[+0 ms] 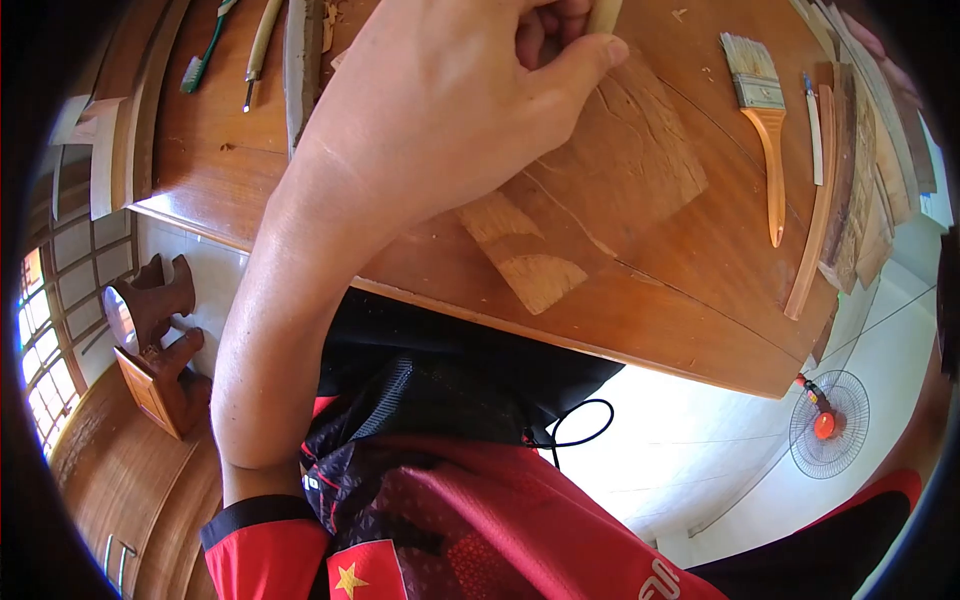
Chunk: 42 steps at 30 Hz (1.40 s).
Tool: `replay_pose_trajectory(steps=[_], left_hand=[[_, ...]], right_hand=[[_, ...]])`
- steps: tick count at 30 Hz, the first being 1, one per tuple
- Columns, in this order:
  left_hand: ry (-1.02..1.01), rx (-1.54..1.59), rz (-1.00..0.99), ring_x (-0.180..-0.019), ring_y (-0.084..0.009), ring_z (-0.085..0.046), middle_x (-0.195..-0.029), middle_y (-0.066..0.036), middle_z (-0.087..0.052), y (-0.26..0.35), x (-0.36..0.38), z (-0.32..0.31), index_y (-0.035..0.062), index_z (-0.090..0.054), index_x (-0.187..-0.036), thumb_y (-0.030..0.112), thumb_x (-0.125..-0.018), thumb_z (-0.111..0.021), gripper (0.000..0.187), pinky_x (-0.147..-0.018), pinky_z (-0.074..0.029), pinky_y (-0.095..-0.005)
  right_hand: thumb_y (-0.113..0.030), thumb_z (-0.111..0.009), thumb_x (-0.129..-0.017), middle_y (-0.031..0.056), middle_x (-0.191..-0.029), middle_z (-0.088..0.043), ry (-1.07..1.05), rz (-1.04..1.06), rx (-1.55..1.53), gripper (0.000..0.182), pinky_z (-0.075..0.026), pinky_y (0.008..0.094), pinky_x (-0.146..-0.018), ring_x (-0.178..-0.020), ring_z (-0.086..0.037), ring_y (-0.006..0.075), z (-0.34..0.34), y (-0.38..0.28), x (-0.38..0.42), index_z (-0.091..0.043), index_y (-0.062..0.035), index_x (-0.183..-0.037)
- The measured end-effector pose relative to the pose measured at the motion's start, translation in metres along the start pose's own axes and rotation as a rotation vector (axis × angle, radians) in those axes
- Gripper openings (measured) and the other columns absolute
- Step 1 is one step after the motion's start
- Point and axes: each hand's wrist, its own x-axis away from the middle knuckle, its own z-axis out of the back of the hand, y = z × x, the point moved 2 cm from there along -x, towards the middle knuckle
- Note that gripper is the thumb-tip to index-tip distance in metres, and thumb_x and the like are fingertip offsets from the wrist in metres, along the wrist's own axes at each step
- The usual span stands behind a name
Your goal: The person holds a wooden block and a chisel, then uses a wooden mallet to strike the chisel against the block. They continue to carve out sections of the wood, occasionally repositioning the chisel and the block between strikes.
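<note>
Grooved wood piece (655, 165) lies flat on the table (700, 320), partly hidden by our left hand (450, 110) at ten o'clock. That hand is curled round a pale stick (605, 15), far end out of sight. Right hand not seen, grip unknown. We see no clamp, so a hard push could skid the wood. Scrap (540, 280) at seven o'clock, near the edge: our wrist might knock it off. Brush (762, 93) at two o'clock, apart
</note>
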Motion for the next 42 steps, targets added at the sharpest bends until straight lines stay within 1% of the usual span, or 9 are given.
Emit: replay_pose_trajectory(steps=[3,7,11,15,20,22,29,34,42], left_hand=[[0.003,0.009,-0.048,-0.069,-0.0212,-0.054,-0.077,-0.01,-0.055,-0.003,0.0,0.004,-0.0036,-0.063,-0.084,0.012,-0.094,-0.069,0.02,-0.065,-0.045,-0.0352],[0.05,0.085,-0.076,-0.075,-0.0237,-0.056,-0.089,-0.013,-0.057,-0.007,0.007,0.004,-0.004,-0.063,-0.083,0.014,-0.096,-0.069,0.023,-0.068,-0.047,-0.0371],[0.011,0.001,-0.001,-0.081,-0.0251,-0.059,-0.098,-0.017,-0.056,-0.001,0.007,0.007,-0.0048,-0.062,-0.081,0.015,-0.096,-0.07,0.026,-0.071,-0.05,-0.038],[0.035,0.009,0.039,-0.085,-0.026,-0.061,-0.1,-0.019,-0.056,-0.004,0.008,0.001,-0.0049,-0.061,-0.078,0.014,-0.095,-0.07,0.026,-0.071,-0.051,-0.0382],[0.077,0.051,-0.016,-0.089,-0.0277,-0.062,-0.102,-0.02,-0.056,-0.003,0.011,0.002,-0.0044,-0.06,-0.076,0.012,-0.094,-0.07,0.026,-0.071,-0.051,-0.0382],[0.077,0.054,0.007,-0.089,-0.0281,-0.062,-0.101,-0.02,-0.056,0.005,0.012,0.006,-0.0041,-0.059,-0.076,0.012,-0.093,-0.07,0.026,-0.071,-0.05,-0.0381],[0.096,0.018,0.004,-0.085,-0.0281,-0.061,-0.103,-0.02,-0.057,0.001,0.01,0.001,-0.0039,-0.056,-0.074,0.009,-0.091,-0.071,0.026,-0.07,-0.05,-0.0379],[0.111,0.117,0.043,-0.083,-0.0275,-0.06,-0.105,-0.02,-0.058,0.002,0.012,0.002,-0.0035,-0.056,-0.075,0.009,-0.091,-0.071,0.025,-0.071,-0.049,-0.0379],[0.091,-0.018,0.08,-0.084,-0.0278,-0.059,-0.109,-0.02,-0.057,0.011,0.012,-0.001,-0.0027,-0.055,-0.074,0.01,-0.092,-0.07,0.026,-0.072,-0.049,-0.0381]], right_hand=[[-0.034,-0.056,-0.107,0.0112,-0.087,-0.058,-0.125,0.15,-0.045,0.032,-0.035,0.0212,-0.044,-0.053,-0.046,0.0114,0.017,0.005,-0.006,-0.055,-0.0011,-0.108],[-0.031,-0.059,-0.106,0.014,-0.087,-0.061,-0.13,0.266,-0.064,0.032,-0.034,0.0216,-0.044,-0.053,-0.048,0.0121,0.007,-0.002,-0.002,-0.056,0.0005,-0.107],[-0.03,-0.059,-0.106,0.0147,-0.088,-0.062,-0.132,0.239,0.048,0.03,-0.035,0.0226,-0.045,-0.053,-0.049,0.0124,0.009,-0.006,-0.003,-0.056,-0.0003,-0.105],[-0.033,-0.06,-0.105,0.0135,-0.085,-0.061,0.045,0.102,0.169,0.032,-0.037,0.022,-0.047,-0.053,-0.049,0.0131,-0.007,-0.014,-0.013,-0.056,-0.0011,-0.103],[-0.038,-0.065,-0.1,0.0103,-0.07,-0.056,0.144,0.181,0.036,0.064,-0.034,0.0248,-0.035,-0.044,-0.046,0.009,0.005,-0.011,-0.02,-0.056,0.0146,-0.134],[-0.039,-0.067,-0.099,0.0102,-0.069,-0.056,0.169,0.025,0.027,0.065,-0.033,0.0247,-0.036,-0.043,-0.045,0.0089,-0.005,-0.029,-0.012,-0.058,0.0161,-0.131],[-0.038,-0.071,-0.097,0.0101,-0.068,-0.056,0.174,-0.077,0.082,0.062,-0.032,0.0247,-0.035,-0.042,-0.043,0.0091,-0.011,-0.043,-0.011,-0.06,0.0143,-0.13],[-0.037,-0.072,-0.096,0.0099,-0.066,-0.055,0.192,-0.047,0.147,0.061,-0.031,0.0254,-0.034,-0.041,-0.043,0.0089,-0.013,-0.052,-0.013,-0.062,0.0135,-0.128],[-0.036,-0.069,-0.098,0.0092,-0.066,-0.056,0.172,-0.091,0.227,0.058,-0.034,0.0241,-0.034,-0.041,-0.044,0.0079,-0.016,-0.06,-0.01,-0.061,0.0135,-0.128]])
